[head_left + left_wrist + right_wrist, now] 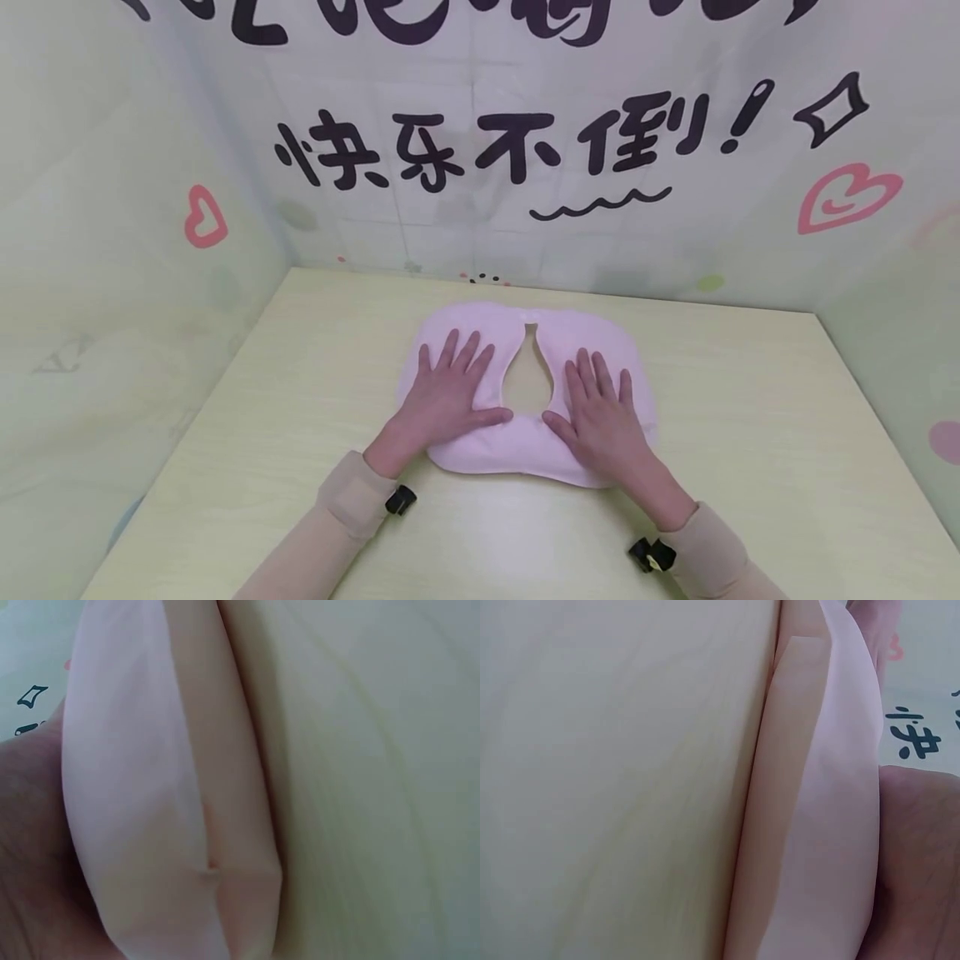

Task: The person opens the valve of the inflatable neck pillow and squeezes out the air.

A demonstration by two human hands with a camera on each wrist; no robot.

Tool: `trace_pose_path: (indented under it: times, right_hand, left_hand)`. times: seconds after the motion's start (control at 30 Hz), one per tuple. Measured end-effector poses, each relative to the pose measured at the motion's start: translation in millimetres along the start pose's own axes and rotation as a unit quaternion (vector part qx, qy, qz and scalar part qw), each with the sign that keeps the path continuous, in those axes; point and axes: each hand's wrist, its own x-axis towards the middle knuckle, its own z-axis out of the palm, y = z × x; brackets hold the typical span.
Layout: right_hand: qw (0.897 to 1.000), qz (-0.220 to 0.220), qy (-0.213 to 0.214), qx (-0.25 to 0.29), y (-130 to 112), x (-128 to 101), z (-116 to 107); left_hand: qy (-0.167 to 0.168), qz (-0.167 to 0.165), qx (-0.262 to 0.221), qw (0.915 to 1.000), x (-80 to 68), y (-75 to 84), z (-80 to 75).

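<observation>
Pink terry-cloth bib [525,446] with a teardrop neck opening lies flat at the centre of a pale wooden table [787,433]. The left hand [448,398], at nine o'clock of the opening, and the right hand [600,417], at three o'clock, press it with straight, spread fingers, holding nothing. Smoothing works best from centre outward, evenly. Backdrop [517,150] writing at twelve o'clock reads "快乐不倒!"

black "快乐不倒!" on backdrop [525,150], pink hearts beside

Worktop [750,433]: pale yellow-green, wood-grain surface. Lying directly on it: one pink folded cloth [525,450], flat beneath both hands, teardrop gap between them.
</observation>
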Motion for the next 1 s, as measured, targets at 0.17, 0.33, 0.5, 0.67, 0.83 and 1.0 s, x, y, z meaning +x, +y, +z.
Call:
trace_pose_path:
  times: [0.17,0.33,0.5,0.67,0.83,1.0]
  right_hand:
    - [1.0,0.0,0.005,-0.002,1.1,-0.2,1.0]
    - [1.0,0.0,0.009,-0.006,2.5,0.1,2.5]
    - [1.0,0.002,0.006,-0.008,2.5,-0.2,3.6]
    - [1.0,0.003,0.003,-0.014,2.0,-0.3,4.4]
    - [1.0,0.0,0.008,-0.019,1.8,1.1,4.7]
    - [1.0,0.004,0.003,-0.011,1.2,5.1,-0.5]
  left_hand:
    - [0.002,0.004,0.0,1.0,-0.3,0.0,1.5]
    - [-0.007,0.003,0.011,0.9999,0.4,-0.2,2.6]
    - [-0.02,-0.004,0.017,0.9997,0.3,-0.6,3.3]
    - [-0.027,-0.008,0.013,0.9995,-0.5,-0.4,3.0]
    - [-0.032,-0.013,0.015,0.9993,1.0,-0.7,2.5]
    - [-0.039,-0.018,0.012,0.999,5.1,-2.0,-3.0]
